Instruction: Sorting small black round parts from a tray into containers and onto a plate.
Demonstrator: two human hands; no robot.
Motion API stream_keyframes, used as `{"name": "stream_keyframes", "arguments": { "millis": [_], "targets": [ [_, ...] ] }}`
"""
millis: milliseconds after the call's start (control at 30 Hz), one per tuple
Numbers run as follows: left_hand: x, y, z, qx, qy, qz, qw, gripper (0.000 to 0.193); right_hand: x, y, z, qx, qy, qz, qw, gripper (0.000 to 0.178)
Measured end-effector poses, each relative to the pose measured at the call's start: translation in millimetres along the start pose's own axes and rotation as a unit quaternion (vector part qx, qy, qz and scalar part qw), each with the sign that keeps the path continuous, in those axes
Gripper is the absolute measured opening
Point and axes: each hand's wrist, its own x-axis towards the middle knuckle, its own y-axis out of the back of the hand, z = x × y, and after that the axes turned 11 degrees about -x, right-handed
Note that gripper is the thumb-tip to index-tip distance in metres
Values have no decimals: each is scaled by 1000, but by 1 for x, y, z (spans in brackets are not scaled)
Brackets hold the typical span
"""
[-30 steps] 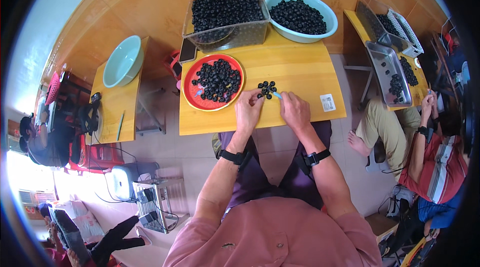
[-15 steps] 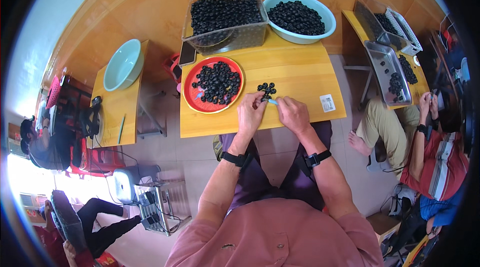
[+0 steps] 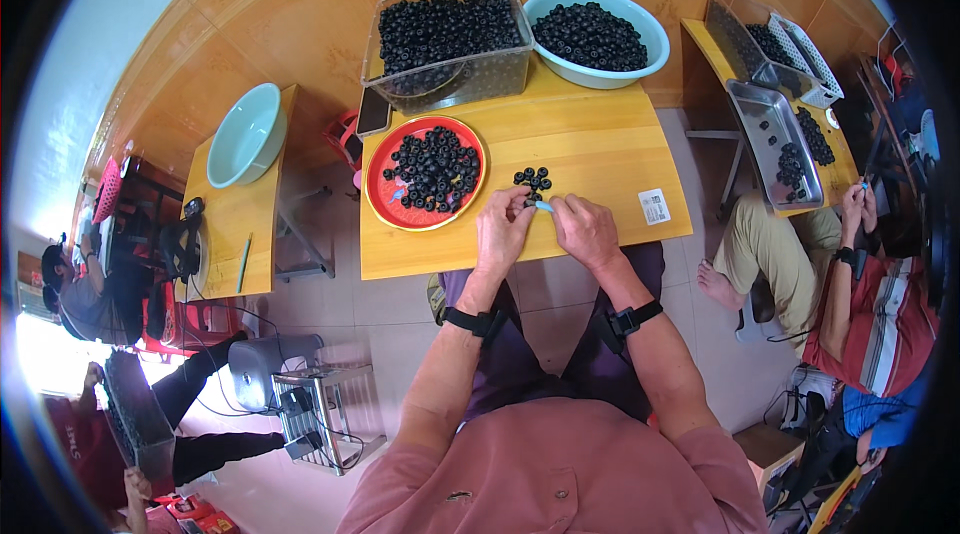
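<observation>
My left hand (image 3: 503,226) is closed in a pinch just over the near part of the yellow wooden table (image 3: 600,154). At its fingertips is a small dark round part, mostly hidden by the fingers. My right hand (image 3: 587,230) is closed around a slim light-blue tool (image 3: 543,205), whose tip points at the left fingertips. Just beyond the hands lies a small cluster of black ring-shaped parts (image 3: 532,177). To their left, a red round tray with a gold rim (image 3: 377,196) holds many more black parts (image 3: 433,166) and a few small pale scraps.
At the table's far side stand a clear plastic bin (image 3: 470,84) and a pale-blue basin (image 3: 600,77), both full of black parts. A phone (image 3: 374,111) lies by the bin. Another basin (image 3: 247,139) sits on the left table. Co-workers sit or stand at both sides, one by a metal tray (image 3: 760,134).
My hands stay nearly in place, still meeting at the blue tool. At the lower left, a person carrying a grey bin has shifted and tilted it.
</observation>
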Motion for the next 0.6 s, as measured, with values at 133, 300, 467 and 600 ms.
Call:
{"name": "stream_keyframes", "arguments": {
  "millis": [133,300,467,600],
  "targets": [
    [1,3,-12,-129,52,6,990,35,3,0,-3,7,6,4,1000,6],
    [0,4,-5,-169,97,3,981,40,0,-4,1,-30,-46,-19,998,10],
    [0,7,-9,-121,33,10,992,23,2,-4,-1,-30,-40,-11,999,9],
    [0,5,-3,-126,34,29,991,16,2,-3,-1,-31,-42,-6,999,9]
  ]
}}
